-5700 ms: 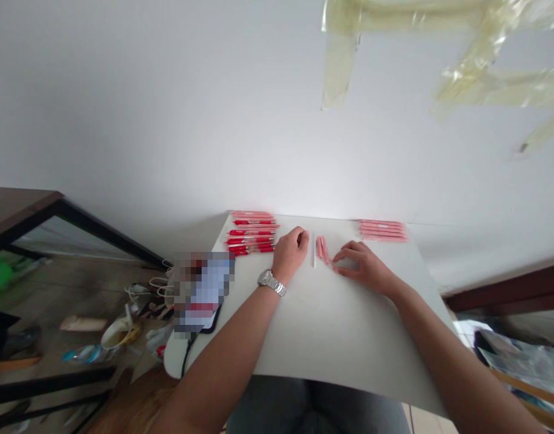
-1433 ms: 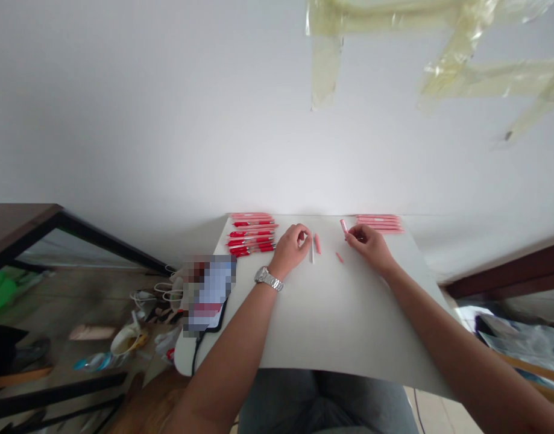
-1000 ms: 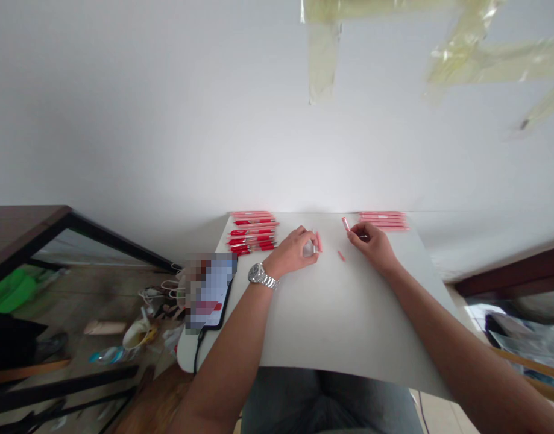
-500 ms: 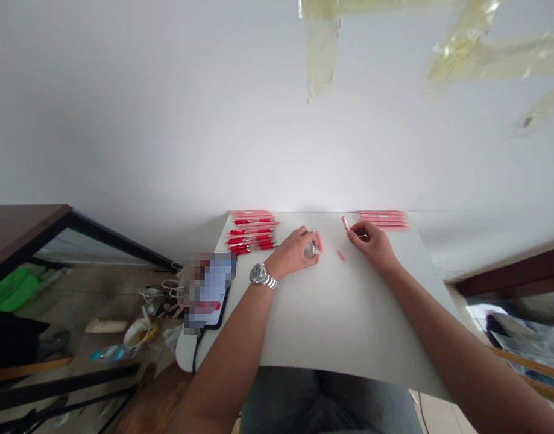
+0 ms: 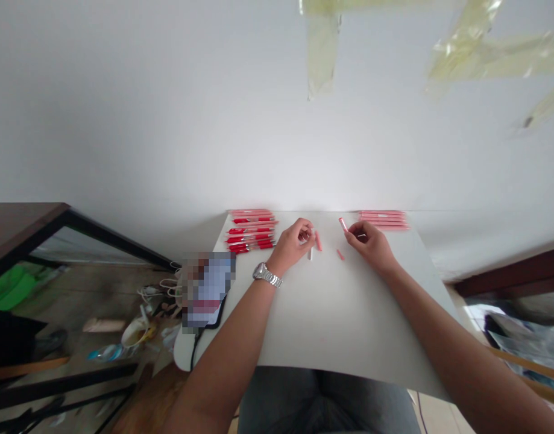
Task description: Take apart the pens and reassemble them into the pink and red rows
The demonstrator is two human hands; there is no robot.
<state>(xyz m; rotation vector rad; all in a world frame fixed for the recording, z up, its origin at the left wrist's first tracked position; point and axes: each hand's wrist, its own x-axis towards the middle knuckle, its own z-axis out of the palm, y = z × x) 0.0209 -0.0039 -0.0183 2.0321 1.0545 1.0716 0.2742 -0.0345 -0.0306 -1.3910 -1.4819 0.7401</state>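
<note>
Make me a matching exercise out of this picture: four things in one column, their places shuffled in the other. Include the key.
Things
1. Silver watch
2. Red pens
3. Tilted pink tube
4. Yellowish tape

Places
A. Between the fingers of the right hand
B. Stuck on the wall
C. Around the left wrist
D. At the left of the white table

Pairs
1-C; 2-D; 3-A; 4-B

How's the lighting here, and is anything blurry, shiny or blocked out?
Head view: the wall is brighter around the middle than at upper left; head view: white glints sit on the yellowish tape; head view: pixel blocks cover most of the phone; head view: the pink piece in the right hand looks too soft for fine detail.
</note>
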